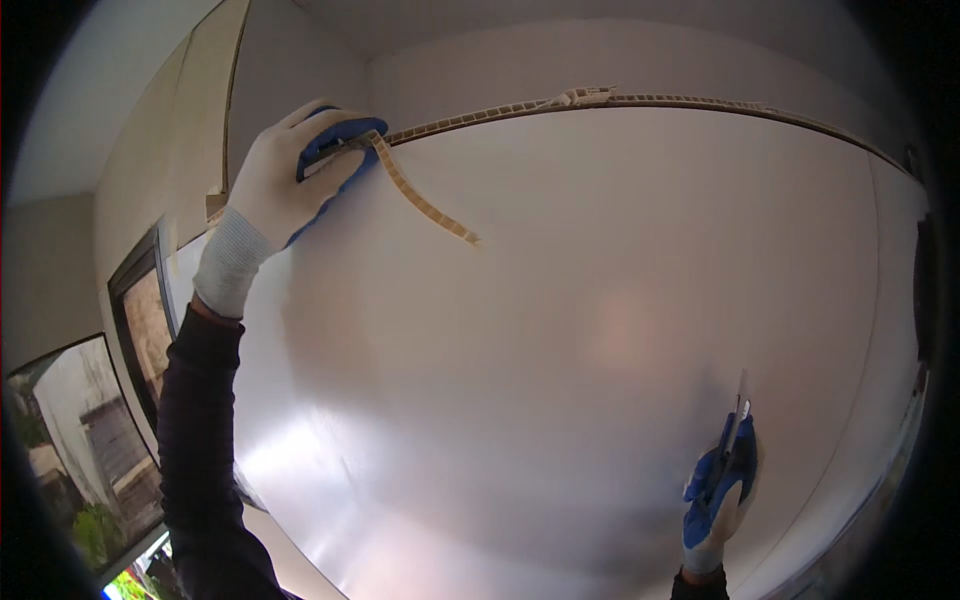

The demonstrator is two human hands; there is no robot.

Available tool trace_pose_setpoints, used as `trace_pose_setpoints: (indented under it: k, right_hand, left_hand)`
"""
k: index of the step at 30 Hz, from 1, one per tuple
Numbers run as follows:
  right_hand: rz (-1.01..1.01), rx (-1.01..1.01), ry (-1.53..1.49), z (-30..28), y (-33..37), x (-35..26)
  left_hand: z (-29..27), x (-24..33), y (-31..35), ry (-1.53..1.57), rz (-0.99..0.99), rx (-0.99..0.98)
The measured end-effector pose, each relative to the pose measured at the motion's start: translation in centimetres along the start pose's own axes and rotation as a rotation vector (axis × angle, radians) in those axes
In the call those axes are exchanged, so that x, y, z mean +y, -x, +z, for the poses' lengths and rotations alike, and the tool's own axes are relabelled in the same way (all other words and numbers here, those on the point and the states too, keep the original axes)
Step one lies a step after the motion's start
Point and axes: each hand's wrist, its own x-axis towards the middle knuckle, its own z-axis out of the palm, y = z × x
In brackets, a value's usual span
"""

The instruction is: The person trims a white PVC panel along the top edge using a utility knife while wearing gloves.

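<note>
Both my hands wear white gloves with blue-coated palms and fingers. My left hand (318, 165) is raised at the upper left, its fingers closed at the top edge of a large glossy white panel (600, 240). A narrow, ladder-like ribbed strip (420, 205) runs out of those fingers and curls down across the panel's face. Exactly how the fingers hold it is partly hidden. At the lower right, in front of the panel, my right hand (722, 485) grips a utility knife (738, 425) with its thin blade pointing up.
Along the panel's top edge runs a ribbed, hollow-looking border (480, 118), with a torn, crumpled piece (585, 96) lying on it. A plain wall (640, 60) rises behind. On the left are a dark-framed opening (145, 300) and a large picture-like pane (90, 450).
</note>
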Motion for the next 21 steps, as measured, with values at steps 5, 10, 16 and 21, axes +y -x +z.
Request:
trace_pose_setpoints:
  k: [5,10,16,21]
  right_hand:
    - [0.014,-0.031,0.013,-0.5,0.2,-0.2]
    - [0.035,-0.038,-0.026,-0.8,0.3,0.3]
    - [0.057,-0.010,-0.088,-0.7,0.4,0.5]
    - [0.067,0.041,-0.109,-0.3,0.0,0.0]
  left_hand:
    - [1.5,-0.5,-0.4,0.035,-0.114,0.011]
    - [3.0,-0.3,0.3,0.108,-0.263,0.195]
    - [-0.7,-0.2,-1.4,0.279,-0.334,-0.158]
    - [-1.1,0.5,-1.5,0.097,-0.203,-0.207]
